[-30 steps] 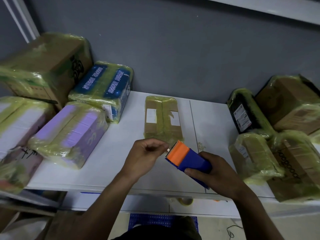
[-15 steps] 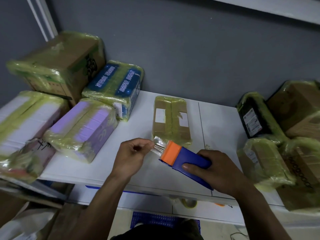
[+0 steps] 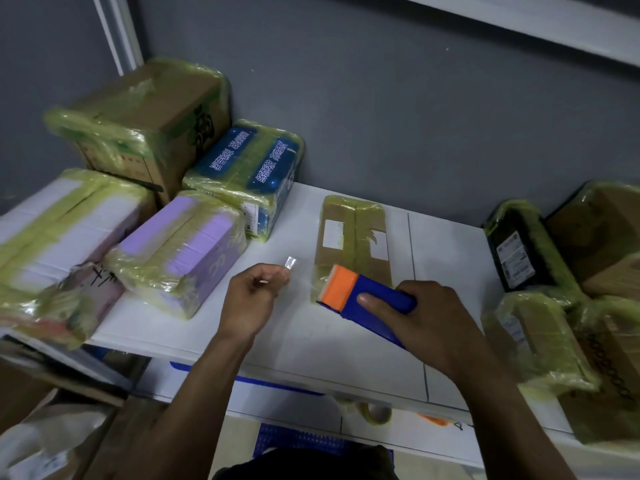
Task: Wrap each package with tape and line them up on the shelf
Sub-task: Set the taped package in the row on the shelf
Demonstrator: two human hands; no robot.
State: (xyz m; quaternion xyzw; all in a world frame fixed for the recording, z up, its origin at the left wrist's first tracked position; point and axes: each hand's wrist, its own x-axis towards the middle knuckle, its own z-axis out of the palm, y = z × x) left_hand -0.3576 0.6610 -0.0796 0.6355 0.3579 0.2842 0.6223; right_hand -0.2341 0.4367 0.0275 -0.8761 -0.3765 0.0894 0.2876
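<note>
White shelf [image 3: 298,341], grey wall: wrapped packages [image 3: 180,251] left and right; central flat package [image 3: 349,233] seemingly mid-wrap; right hand [image 3: 433,323] gripping tape dispenser [image 3: 360,292], left hand [image 3: 249,299] pinching tape end [image 3: 290,263].

Glossy crinkled film on cardboard packages [image 3: 353,237], smooth plastic tape dispenser [image 3: 360,296], matt white shelf [image 3: 311,341]

Grey wall [image 3: 381,116], blue crate [image 3: 301,441]

We are looking forward and down from a wide-angle head-worn camera, sitting close over the flat white shelf board [image 3: 304,341] and facing the far grey wall [image 3: 415,116].
</note>
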